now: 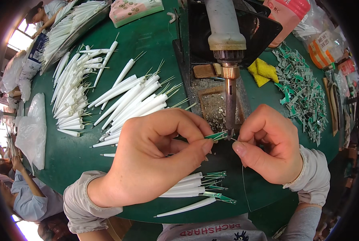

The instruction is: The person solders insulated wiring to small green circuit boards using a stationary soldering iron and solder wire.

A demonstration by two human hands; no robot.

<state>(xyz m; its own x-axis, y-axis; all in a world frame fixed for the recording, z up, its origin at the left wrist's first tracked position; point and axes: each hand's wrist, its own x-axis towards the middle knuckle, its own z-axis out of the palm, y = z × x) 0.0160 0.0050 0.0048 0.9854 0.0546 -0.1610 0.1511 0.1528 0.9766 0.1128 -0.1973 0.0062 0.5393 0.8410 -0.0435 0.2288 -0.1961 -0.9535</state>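
Observation:
Between thumb and fingers, my left hand (147, 160) pinches a small green circuit board (215, 136) with thin wires along it. The board's end is at the tip of an upright soldering iron (231, 100); whether they touch I cannot tell. My right hand (272, 148) is closed on a thin solder wire (244, 184), which hangs down from the fingertips toward the table's near edge. Below my left hand lie several white tapered tubes (187, 209) with green boards at their wire ends. Any tube behind my left hand is hidden.
White tubes with wire ends (131, 96) lie left of the iron, beside another pile (71, 92). At right are loose green boards (300, 88) and a yellow sponge (264, 72). A solder-spattered tray (205, 94) sits behind the iron. People sit at far left.

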